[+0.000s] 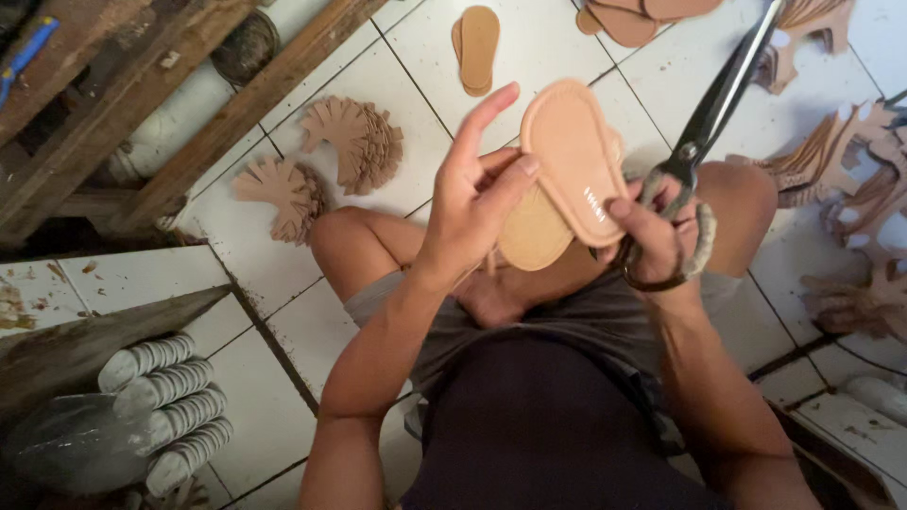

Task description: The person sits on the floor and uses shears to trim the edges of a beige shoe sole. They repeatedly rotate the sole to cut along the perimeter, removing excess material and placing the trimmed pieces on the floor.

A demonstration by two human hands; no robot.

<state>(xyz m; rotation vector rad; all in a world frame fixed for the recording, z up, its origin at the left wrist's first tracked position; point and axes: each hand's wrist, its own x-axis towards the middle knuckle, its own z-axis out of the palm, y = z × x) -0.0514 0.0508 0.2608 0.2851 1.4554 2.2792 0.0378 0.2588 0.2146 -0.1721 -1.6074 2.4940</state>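
Observation:
I sit cross-legged on a white tiled floor. My left hand (477, 184) grips a tan shoe insole (574, 156) by its left edge, thumb on top and index finger pointing up. A second tan sole piece (531, 233) shows beneath the insole. My right hand (652, 231) has its fingers through the wrapped handles of large black scissors (723, 94), blades pointing up and away, while its thumb presses on the lower end of the insole.
Fanned stacks of tan cut pieces (354, 142) lie on the tiles (416, 42) ahead left, more cut shapes (855, 179) at right. Loose insoles (475, 47) lie ahead. Wooden beams (142, 104) cross the upper left. Stacked white soles (165, 406) sit lower left.

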